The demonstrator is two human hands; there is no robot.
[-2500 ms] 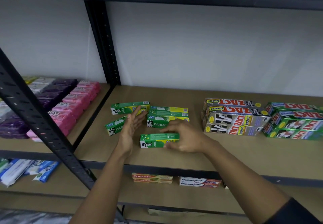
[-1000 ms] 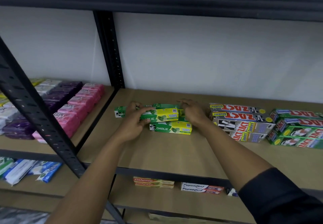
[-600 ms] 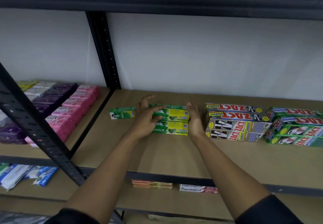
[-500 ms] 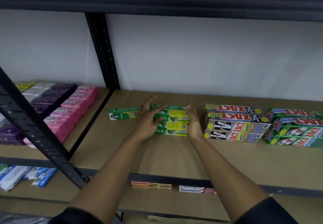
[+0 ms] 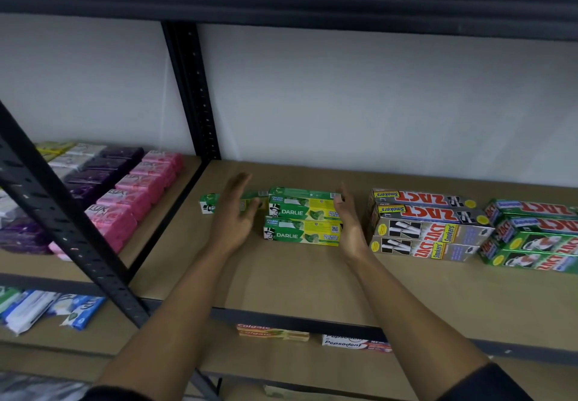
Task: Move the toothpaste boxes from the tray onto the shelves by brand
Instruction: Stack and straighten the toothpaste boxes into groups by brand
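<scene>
Darlie boxes: stacked neat, just left of Zact boxes. Left hand: pulled back off stack, fingers straight, empty. Right hand: flat by stack end nearest Zact boxes, empty. Stray Darlie box: lay farther left, likely next to tidy.

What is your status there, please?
Left hand open, right hand open, either side of Darlie stack. One Darlie box left of stack, partly behind left hand. Zact boxes close on right.

Left hand and right hand extended, flat (seemingly relaxed).
</scene>
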